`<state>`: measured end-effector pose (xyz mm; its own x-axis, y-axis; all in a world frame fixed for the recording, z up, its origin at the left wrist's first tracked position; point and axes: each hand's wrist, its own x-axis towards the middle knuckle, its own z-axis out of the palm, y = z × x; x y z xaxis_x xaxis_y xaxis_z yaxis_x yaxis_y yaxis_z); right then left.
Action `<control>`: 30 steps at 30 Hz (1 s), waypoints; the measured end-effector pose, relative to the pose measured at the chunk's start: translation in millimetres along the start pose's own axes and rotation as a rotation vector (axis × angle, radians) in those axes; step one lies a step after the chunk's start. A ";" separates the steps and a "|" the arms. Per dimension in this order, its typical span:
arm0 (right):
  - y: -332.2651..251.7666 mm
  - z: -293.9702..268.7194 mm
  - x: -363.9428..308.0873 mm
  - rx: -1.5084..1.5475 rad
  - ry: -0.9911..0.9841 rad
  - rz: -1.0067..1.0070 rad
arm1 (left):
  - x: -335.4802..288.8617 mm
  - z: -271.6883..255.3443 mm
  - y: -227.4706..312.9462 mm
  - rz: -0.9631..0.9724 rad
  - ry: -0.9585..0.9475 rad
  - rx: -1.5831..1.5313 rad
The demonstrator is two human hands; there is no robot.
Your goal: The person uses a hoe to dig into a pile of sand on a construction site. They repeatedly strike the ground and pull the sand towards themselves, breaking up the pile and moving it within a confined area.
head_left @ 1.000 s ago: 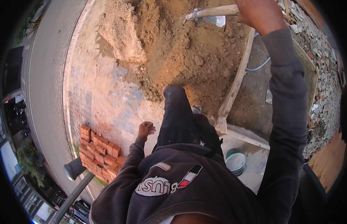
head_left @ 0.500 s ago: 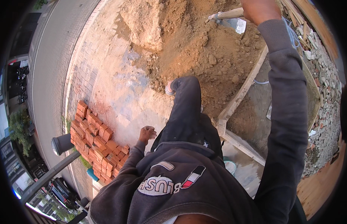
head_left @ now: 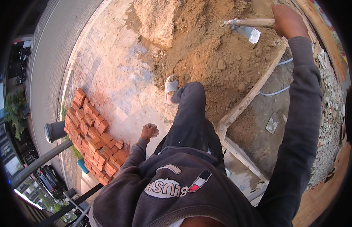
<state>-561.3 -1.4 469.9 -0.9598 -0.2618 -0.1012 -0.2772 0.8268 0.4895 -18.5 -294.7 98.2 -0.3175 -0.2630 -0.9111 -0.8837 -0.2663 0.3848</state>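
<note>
My right hand [head_left: 291,22], at the far right, is closed round the pale wooden handle [head_left: 257,23] of a hoe. The hoe's metal head [head_left: 231,24] and shiny blade [head_left: 253,35] lie over the heap of brown sand [head_left: 206,49]; whether the blade's edge touches the sand I cannot tell. My left hand [head_left: 149,131] hangs beside my left thigh with nothing in it, its fingers loosely bent and apart. On the pale ground at the heap's near edge is my sandalled foot [head_left: 171,87].
A stack of orange bricks [head_left: 94,136] lies to the left, near a grey post [head_left: 56,131]. On the right, a wooden frame [head_left: 240,104] encloses ground with a clear plastic piece [head_left: 272,125] and a pale hose [head_left: 276,92]. Rubble [head_left: 327,125] lies beyond it.
My right hand and the hoe sit farther right and lower in the picture, while the whole view has shifted. More of my sandalled foot shows. My left hand still hangs free.
</note>
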 end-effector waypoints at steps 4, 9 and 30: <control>0.4 0.5 3.8 -0.030 0.033 -0.004 | 13.4 0.8 9.3 -0.015 0.028 -0.023; -2.7 -4.8 -3.5 0.041 0.053 0.051 | 15.0 11.4 24.8 0.016 -0.010 -0.031; -31.6 -16.1 26.4 -0.079 0.158 -0.098 | 5.1 14.9 -22.6 0.004 0.066 -0.204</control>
<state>-577.2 -42.5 465.8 -0.9079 -0.4188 -0.0178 -0.3584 0.7536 0.5511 -5.3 -276.3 82.6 -0.2917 -0.3224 -0.9006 -0.7926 -0.4456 0.4162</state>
